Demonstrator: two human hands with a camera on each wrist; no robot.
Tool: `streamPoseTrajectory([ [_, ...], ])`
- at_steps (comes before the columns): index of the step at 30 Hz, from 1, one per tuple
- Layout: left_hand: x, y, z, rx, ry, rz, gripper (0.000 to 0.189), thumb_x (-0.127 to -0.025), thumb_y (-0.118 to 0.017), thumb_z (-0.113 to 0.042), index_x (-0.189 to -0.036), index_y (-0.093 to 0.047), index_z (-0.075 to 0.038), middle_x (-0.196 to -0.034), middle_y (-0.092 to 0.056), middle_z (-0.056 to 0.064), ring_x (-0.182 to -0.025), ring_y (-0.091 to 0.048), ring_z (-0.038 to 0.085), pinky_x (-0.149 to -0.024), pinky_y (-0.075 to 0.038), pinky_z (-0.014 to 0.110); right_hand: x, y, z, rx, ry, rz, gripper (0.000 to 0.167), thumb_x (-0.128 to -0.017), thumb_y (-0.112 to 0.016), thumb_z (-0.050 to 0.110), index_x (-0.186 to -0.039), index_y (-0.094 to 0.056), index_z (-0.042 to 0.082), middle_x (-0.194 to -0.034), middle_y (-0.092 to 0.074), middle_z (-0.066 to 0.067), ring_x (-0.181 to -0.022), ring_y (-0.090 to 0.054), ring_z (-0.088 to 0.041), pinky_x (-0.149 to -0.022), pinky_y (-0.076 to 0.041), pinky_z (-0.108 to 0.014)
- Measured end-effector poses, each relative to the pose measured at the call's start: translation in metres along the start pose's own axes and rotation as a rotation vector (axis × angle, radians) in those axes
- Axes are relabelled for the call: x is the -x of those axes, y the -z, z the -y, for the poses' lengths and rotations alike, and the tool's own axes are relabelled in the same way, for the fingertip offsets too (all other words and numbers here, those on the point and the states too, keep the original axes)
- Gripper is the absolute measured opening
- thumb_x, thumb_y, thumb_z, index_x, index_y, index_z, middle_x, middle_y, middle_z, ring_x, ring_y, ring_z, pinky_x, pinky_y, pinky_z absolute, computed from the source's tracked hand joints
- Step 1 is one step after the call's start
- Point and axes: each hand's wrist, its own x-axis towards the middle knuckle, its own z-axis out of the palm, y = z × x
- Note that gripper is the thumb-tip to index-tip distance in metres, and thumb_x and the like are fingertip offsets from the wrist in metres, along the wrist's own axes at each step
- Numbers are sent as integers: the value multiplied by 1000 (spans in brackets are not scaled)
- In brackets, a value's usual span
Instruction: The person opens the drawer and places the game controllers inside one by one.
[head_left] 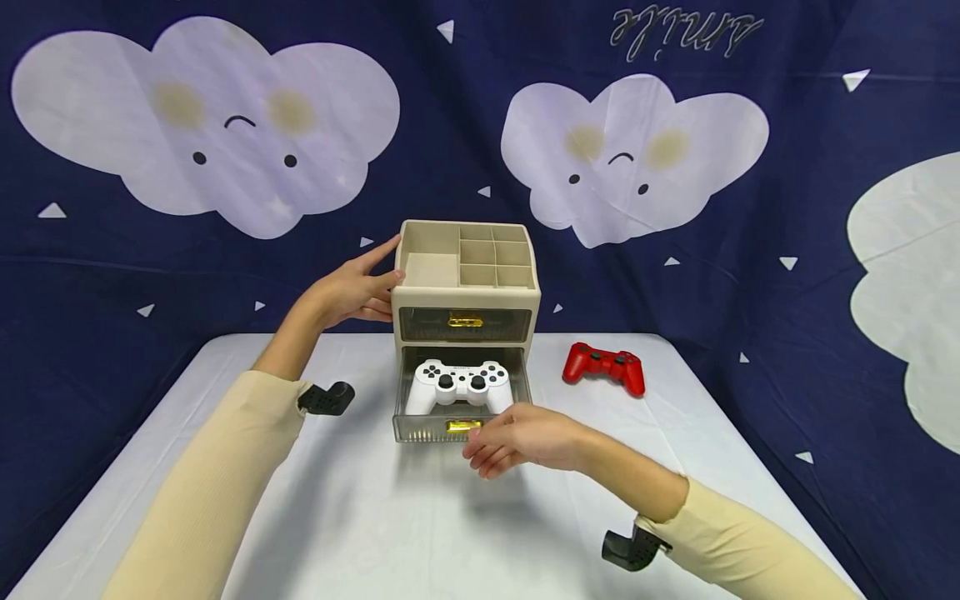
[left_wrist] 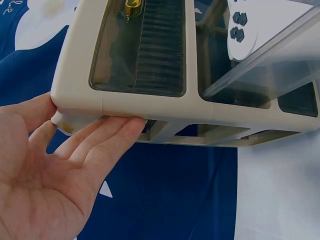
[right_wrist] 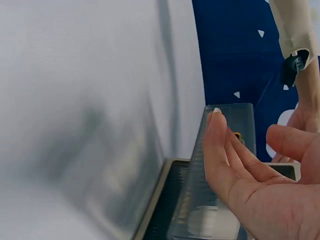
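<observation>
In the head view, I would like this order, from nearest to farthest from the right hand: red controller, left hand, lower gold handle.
1. Lower gold handle: just left of the right hand.
2. Red controller: right side, farther back.
3. Left hand: left, against the organizer.

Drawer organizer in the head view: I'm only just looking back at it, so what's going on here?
A person's left hand rests against the side of the beige organizer. The right hand is at the front of the lower drawer, near its gold handle; whether it touches is hard to tell. That drawer is pulled out with a white controller inside, while the upper drawer is closed. A red controller lies on the table, right of the organizer.
</observation>
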Motion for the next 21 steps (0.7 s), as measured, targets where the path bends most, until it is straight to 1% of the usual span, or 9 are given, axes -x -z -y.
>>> streamPoseTrajectory([
  [5,0,0,0,7,8,-14,72,-110,-47,-30,-162,0,-43,-137,-57,31,-113,-70,38,-97,-57,51,-1,-3,-6,-77,-42,-42,39,-104,-53,19,-115,-65,-17,-95,-73,-14,-81,-72,-17,-86,-62,-35],
  [9,0,-1,0,5,10,-14,72,-109,-47,-30,-162,-1,-45,-137,-57,31,-112,-70,37,-98,-57,51,-2,-6,-8,-132,-51,-94,39,-106,-50,18,-114,-65,-17,-90,-73,-12,-78,-72,-15,-84,-63,-34],
  [15,1,0,-1,15,-1,8,72,-110,-47,-29,-161,2,-46,-138,-56,33,-116,-67,42,-103,-52,56,-6,-10,-12,-170,-29,-161,38,-106,-49,17,-111,-65,-17,-88,-73,-10,-77,-72,-14,-81,-63,-31],
  [21,2,-1,-1,13,7,4,72,-109,-47,-30,-160,0,-49,-138,-57,32,-116,-67,42,-101,-54,54,-9,-14,-17,-198,-4,-229,35,-104,-52,15,-111,-66,-16,-89,-73,-10,-78,-73,-15,-81,-63,-32],
])
